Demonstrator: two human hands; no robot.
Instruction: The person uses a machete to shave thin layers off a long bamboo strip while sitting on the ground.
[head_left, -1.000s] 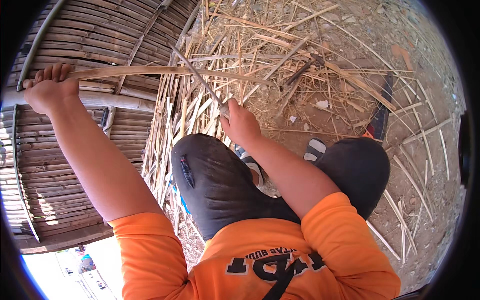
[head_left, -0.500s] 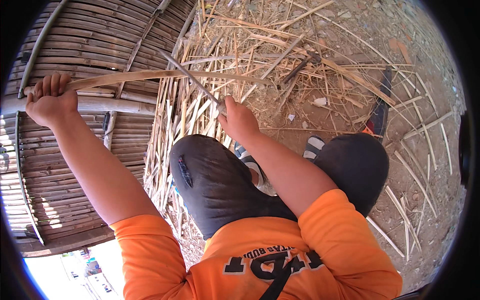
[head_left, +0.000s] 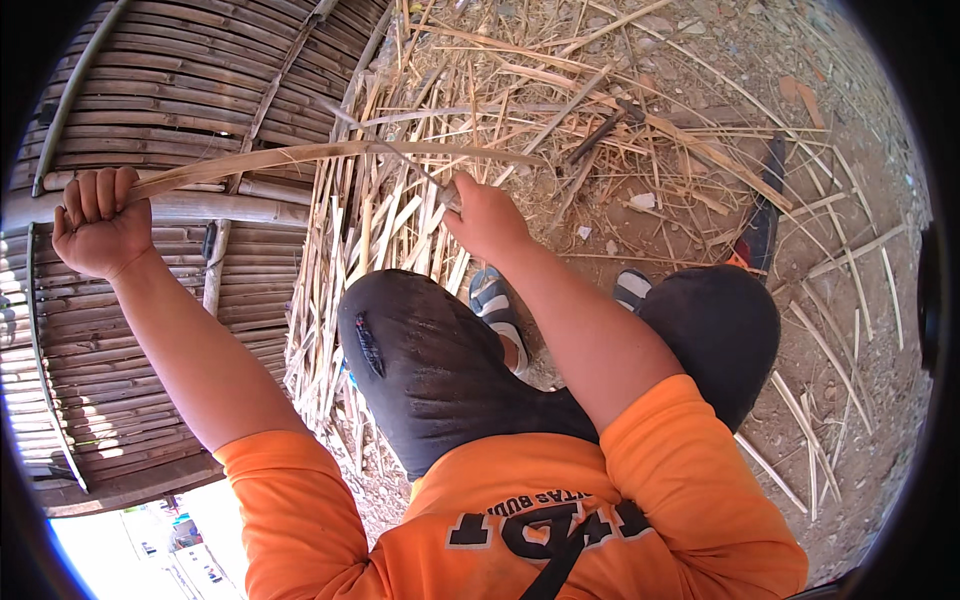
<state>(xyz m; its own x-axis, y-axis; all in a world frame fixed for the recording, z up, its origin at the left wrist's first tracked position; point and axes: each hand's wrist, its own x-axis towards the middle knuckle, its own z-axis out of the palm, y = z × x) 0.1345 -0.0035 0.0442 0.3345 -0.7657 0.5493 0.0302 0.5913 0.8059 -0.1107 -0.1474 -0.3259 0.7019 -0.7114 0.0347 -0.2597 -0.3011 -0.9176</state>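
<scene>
1. I'm seeing the left hand [head_left: 103, 222], between nine and ten o'clock, clenching one end of the strip [head_left: 300, 153].
2. The strip is arching from that fist toward one o'clock.
3. Near twelve, the right hand [head_left: 488, 218] is clutching the knife [head_left: 415, 170], which is crossing the strip, pointing toward ten.
4. Slivers [head_left: 325, 290] are lying beside the left knee [head_left: 420, 320].

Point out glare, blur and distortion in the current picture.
Head view: the background at lower left is blown out to white, and bright patches fleck the slats; head view: the blade in the right hand smears toward its tip, perhaps from motion; head view: fisheye bending toward the rim, black corners.
</scene>
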